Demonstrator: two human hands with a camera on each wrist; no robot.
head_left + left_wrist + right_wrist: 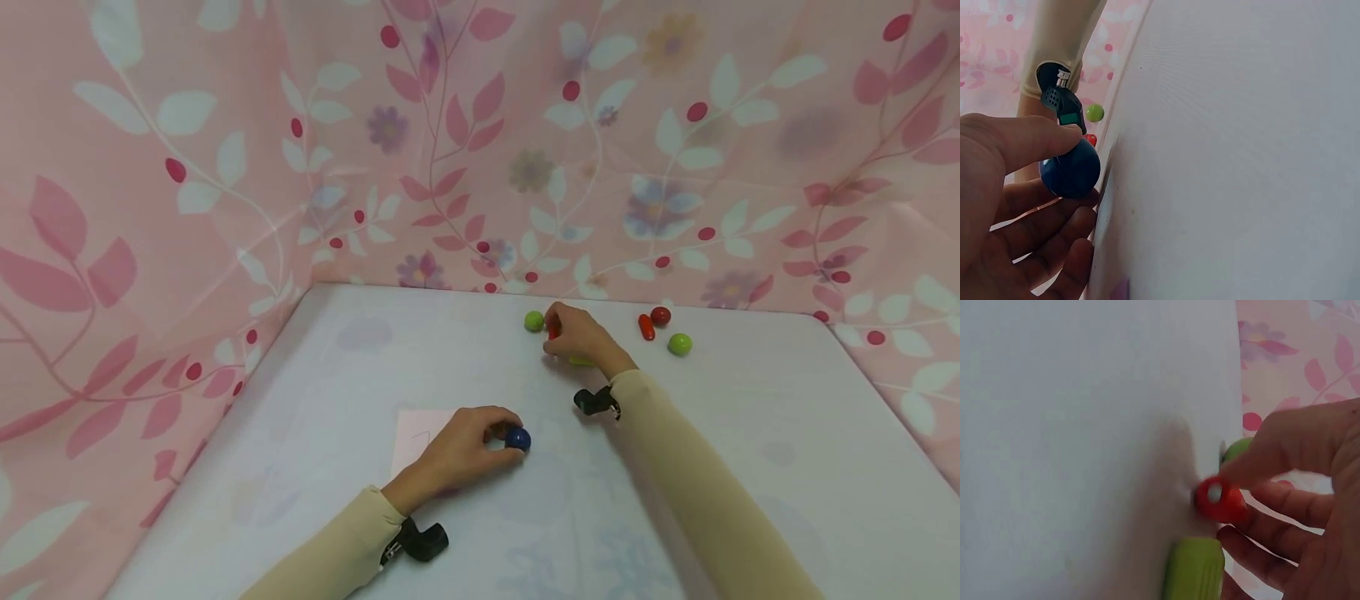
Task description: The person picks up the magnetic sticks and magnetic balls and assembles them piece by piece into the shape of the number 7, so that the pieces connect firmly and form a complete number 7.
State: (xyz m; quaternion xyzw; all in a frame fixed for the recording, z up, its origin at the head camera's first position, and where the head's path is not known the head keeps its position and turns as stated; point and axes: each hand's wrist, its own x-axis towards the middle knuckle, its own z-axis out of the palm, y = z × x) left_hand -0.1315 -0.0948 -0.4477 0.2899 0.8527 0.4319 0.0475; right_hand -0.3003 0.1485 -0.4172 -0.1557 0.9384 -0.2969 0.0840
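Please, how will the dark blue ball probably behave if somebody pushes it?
The dark blue ball would probably roll readily, since it looks round. Its glossy highlight suggests a smooth, perhaps slightly slippery surface. It seems stiff, as no dent shows where the left hand holds it.

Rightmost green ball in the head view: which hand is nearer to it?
Right. The right hand is left of the green ball, pinching a red piece; the left hand is farther off, nearer the camera, holding a blue ball.
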